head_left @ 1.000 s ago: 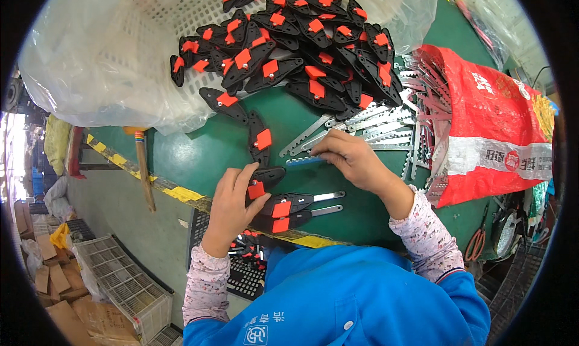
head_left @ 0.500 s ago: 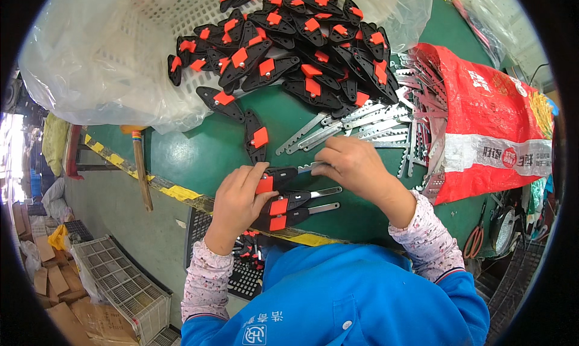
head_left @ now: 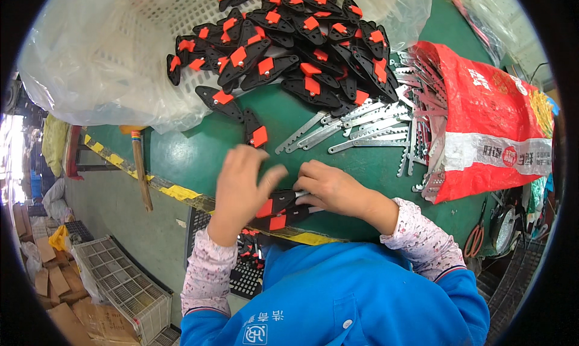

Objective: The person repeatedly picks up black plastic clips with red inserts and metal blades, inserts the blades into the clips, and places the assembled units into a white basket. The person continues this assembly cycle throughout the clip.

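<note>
My left hand is raised over the near edge of the table, fingers and thumb apart and holding nothing. Its fingertips are close to a loose black plastic piece with a red tab. My right hand is closed, its fingertips pinching the right end of a black red-tabbed piece at the table edge. A second such piece lies alongside, nearer to me. Both are partly covered by my hands, and the metal strips in their ends are mostly hidden.
Many black red-tabbed pieces spill from a plastic-lined white crate. Toothed metal strips lie beside a red sack. A wooden-handled hammer hangs over the left edge. Red-handled scissors are at right.
My left hand has let go of its black piece and moved up, opening. My right hand has moved down and left, bringing the piece with its metal strip in beside the others.
</note>
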A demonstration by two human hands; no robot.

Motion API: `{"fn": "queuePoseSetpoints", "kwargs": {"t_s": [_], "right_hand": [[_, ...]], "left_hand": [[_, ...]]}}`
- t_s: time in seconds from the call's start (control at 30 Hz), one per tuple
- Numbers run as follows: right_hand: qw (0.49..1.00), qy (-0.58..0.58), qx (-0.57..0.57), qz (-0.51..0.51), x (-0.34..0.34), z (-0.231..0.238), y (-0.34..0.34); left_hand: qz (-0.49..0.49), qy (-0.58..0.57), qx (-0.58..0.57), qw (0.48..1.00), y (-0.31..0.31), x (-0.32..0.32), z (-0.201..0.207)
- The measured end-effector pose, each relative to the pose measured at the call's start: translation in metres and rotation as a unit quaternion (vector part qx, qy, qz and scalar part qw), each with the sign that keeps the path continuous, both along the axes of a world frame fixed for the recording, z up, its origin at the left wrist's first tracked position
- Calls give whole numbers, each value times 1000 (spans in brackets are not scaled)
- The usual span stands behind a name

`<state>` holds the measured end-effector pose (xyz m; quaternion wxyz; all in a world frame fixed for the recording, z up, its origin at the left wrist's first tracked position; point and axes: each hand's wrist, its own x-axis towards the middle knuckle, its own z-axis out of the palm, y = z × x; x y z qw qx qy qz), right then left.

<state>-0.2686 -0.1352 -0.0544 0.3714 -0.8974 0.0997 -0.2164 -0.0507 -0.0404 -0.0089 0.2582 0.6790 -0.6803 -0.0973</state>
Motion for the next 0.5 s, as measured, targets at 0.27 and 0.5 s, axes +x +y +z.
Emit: {"fn": "queuePoseSetpoints", "kwargs": {"t_s": [0.27, 0.5], "right_hand": [[946, 68, -277, -153, 23, -6, -75], [952, 55, -286, -98, 36, 3, -89]], "left_hand": [[144, -60, 39, 987, -27, 20, -30], [188, 283, 111, 934, -12, 36, -21]]}}
